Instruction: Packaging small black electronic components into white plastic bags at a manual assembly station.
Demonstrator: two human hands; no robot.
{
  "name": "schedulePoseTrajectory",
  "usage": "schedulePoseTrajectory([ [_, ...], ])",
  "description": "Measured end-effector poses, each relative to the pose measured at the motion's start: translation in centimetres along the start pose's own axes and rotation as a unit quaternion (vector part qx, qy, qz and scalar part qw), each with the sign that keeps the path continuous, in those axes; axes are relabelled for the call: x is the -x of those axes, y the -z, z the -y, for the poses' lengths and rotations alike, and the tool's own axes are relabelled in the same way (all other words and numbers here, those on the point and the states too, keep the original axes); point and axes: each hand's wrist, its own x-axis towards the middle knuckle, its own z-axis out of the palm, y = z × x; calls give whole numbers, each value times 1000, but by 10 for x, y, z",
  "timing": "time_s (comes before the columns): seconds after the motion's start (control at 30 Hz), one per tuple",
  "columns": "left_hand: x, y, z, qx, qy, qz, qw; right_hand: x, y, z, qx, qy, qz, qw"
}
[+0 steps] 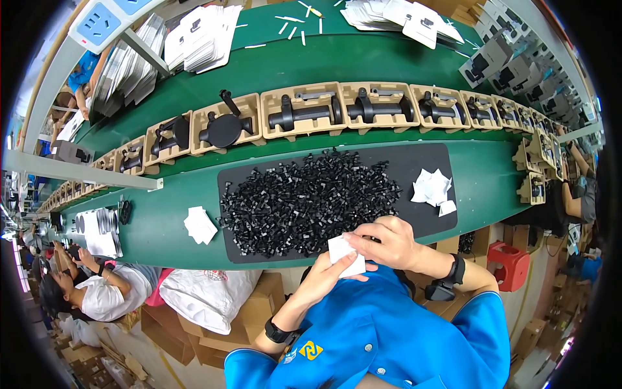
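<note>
My left hand [328, 272] is closed around a small white square paper slip [342, 249] at the near edge of the bench, its thumb lying across the face. The fingers of my right hand [394, 241] pinch the slip's upper edge. Whether it is one sheet or a thin stack, I cannot tell. Just beyond my hands, a wide heap of small black plastic parts [311, 201] covers much of a dark grey mat [427, 223]. Loose white slips [432, 187] lie on the mat's right end, and another small pile of slips [200, 225] rests left of the mat.
Behind the heap runs a row of tan pulp trays [301, 131] holding black devices. Stacks of white sheets [202, 39] stand at the back. A white bag [210, 295] and cardboard boxes are below the bench; a red stool [507, 267] is at right. Other people sit at both sides.
</note>
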Motion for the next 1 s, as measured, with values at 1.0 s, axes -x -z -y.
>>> schedulePoseTrajectory([
  [1.0,41,110,13,-213,32,-205,955,33,-192,-100,49,-352,250,901],
])
